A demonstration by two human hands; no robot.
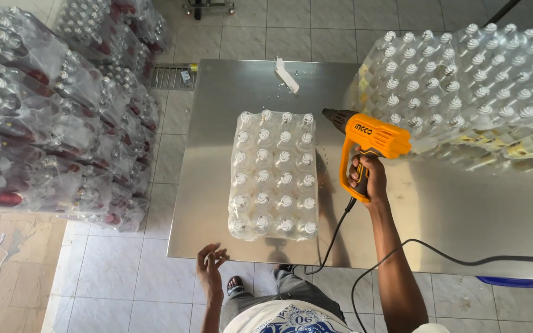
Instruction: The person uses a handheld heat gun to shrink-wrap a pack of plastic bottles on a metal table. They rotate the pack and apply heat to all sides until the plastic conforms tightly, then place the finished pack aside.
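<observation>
Flanking wrapped bottle pack (273,176): heat gun (374,139) w/ cord (402,253), stacked packs (476,92).

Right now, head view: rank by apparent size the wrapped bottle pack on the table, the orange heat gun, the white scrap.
1. Clear shrink-wrapped pack of bottles on the steel table, largest.
2. Orange heat gun, held in the right hand; raised nearer the camera, so somewhat flattered.
3. White scrap, smallest.

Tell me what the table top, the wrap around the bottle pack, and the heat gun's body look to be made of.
Grey table top: likely brushed stainless steel, showing dull reflections. Clear wrap on the bottle pack: thin plastic film, glossy, wrinkled over the white caps. Orange heat gun in the right hand: apparently moulded matte plastic, with a dark nozzle, possibly metal.
</observation>
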